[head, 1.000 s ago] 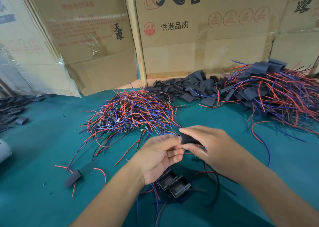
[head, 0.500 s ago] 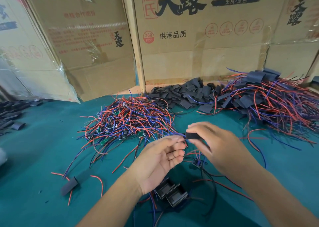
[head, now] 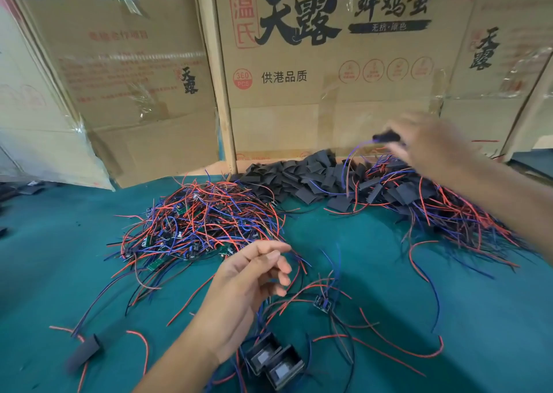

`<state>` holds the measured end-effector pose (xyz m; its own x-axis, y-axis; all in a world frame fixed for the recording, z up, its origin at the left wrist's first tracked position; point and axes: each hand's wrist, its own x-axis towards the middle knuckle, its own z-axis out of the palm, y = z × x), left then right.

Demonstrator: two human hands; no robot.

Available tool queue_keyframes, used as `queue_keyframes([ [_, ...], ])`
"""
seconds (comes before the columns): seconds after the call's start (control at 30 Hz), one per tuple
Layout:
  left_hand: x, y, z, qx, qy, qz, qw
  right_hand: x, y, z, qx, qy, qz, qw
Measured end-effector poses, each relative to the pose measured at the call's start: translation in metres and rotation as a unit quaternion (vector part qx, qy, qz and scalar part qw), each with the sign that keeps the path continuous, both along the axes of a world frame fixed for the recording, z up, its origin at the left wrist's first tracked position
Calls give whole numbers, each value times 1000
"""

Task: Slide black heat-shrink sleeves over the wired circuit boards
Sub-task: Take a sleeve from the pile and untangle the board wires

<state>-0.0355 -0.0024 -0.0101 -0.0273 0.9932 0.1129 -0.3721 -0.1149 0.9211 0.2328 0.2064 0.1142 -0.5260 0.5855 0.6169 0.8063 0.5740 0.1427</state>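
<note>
The right hand (head: 431, 144) is stretched out, blurred, above the far right heap (head: 443, 204) of sleeved boards with red and blue wires. Its grip pinches a black sleeve (head: 386, 137) between thumb and fingers, and a blue wire (head: 351, 156) trails from the sleeve down toward the heap. Whether a board sits inside that sleeve I cannot tell.

The left hand (head: 254, 279) hangs nearer, over the green surface (head: 54, 273), its grip loose: fingers lightly curled and spread, holding nothing. It hovers just beside the near edge of the big tangle of bare boards (head: 197, 222), whose wires spill out in red, blue and black.

Between the two heaps, against the cartons (head: 329, 78), lies a pile of empty sleeves (head: 293, 177), flat and black. Under the left wrist, two black box-like parts (head: 273, 359) sit side by side, touching. A small board (head: 323, 303) with loose wires lies just to the right of the left hand. One single sleeve (head: 85, 352) with red leads lies apart at the near left.
</note>
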Motion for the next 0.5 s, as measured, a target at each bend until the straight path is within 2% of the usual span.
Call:
queue_keyframes([
  [0.13, -2, 1, -1, 4, 14, 11, 1000, 16, 47, 30, 18, 86, -98, 991],
  [0.27, -3, 1, -1, 3, 20, 25, 999, 24, 67, 20, -134, 69, -262, 953],
  [0.37, -5, 1, 0, 7, 25, 32, 999, 29, 64, 0, -200, 43, -315, 927],
  [0.43, -5, 1, 1, 5, 25, 34, 999, 34, 57, -7, -191, 28, -337, 922],
  [0.5, -6, 2, 1, 6, 28, 35, 999, 32, 53, -8, -126, 6, -343, 931],
])
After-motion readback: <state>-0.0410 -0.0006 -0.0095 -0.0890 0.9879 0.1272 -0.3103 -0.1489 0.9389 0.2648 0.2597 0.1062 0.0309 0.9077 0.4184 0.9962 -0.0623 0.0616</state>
